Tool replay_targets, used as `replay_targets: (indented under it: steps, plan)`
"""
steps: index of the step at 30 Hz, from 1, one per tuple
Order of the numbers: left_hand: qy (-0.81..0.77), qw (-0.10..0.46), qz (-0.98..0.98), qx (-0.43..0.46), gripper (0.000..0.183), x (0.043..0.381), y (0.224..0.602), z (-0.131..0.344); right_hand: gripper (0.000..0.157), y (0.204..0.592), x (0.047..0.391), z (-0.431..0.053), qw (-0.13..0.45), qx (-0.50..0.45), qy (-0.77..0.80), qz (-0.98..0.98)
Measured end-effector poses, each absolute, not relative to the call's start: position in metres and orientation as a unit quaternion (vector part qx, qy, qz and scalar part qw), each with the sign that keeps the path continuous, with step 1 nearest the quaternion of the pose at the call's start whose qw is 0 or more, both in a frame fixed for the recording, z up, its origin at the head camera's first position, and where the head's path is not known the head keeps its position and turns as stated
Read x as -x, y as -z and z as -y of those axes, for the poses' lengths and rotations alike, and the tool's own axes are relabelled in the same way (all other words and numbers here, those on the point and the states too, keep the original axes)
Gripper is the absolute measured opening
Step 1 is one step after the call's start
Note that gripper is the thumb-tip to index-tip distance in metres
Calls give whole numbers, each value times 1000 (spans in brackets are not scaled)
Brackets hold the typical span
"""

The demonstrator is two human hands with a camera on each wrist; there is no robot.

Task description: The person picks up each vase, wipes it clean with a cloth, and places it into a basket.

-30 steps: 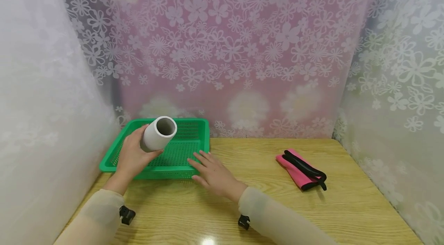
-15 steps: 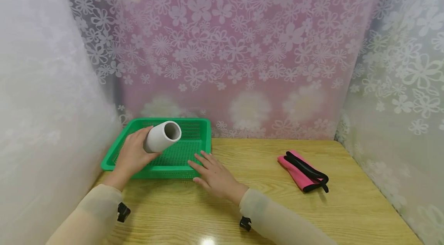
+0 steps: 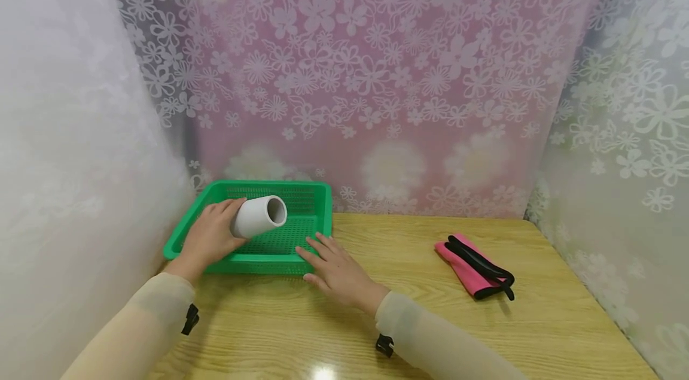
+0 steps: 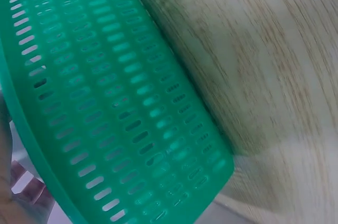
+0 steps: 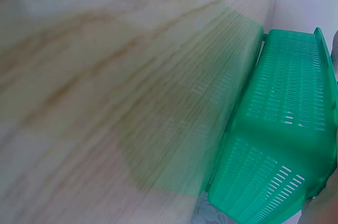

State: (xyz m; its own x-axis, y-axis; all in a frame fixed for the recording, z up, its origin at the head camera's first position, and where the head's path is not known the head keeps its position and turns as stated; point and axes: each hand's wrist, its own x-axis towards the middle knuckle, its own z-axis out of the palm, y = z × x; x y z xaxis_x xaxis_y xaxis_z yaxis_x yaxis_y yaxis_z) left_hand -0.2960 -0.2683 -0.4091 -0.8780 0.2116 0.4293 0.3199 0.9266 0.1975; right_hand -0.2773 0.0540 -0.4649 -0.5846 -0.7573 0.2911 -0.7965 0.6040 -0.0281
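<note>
In the head view my left hand (image 3: 211, 236) grips a white hollow cylinder (image 3: 257, 217), its round open end tilted toward the right. The cylinder is held over the green perforated basket (image 3: 258, 267), which sits at the back left of the table. My right hand (image 3: 339, 272) lies with spread fingers at the basket's front right corner, fingertips at the rim. The left wrist view shows the slotted side of the basket (image 4: 121, 97) with part of the left hand (image 4: 26, 197) at the edge. The right wrist view shows the basket's outer corner (image 5: 280, 134).
A folded pink cloth item with black trim (image 3: 473, 266) lies on the right of the wooden table (image 3: 409, 320). Floral curtains (image 3: 377, 69) enclose the back and both sides, close behind the basket.
My left hand has lowered the white cylinder toward the basket and tipped its open end further to the right. My right hand stays at the basket's corner. The whole head view has shifted slightly.
</note>
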Motion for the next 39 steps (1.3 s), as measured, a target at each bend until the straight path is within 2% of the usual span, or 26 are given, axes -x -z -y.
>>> replay_targets:
  steps: [9, 22, 39]
  plan:
    - [88, 170, 968, 160, 95, 304, 412, 269, 60, 468, 279, -53, 126, -433, -71, 890]
    - [70, 119, 981, 138, 89, 315, 414, 263, 62, 466, 275, -54, 118, -429, -73, 893]
    - [-11, 102, 982, 159, 84, 327, 417, 253, 62, 468, 276, -53, 137, -434, -75, 887]
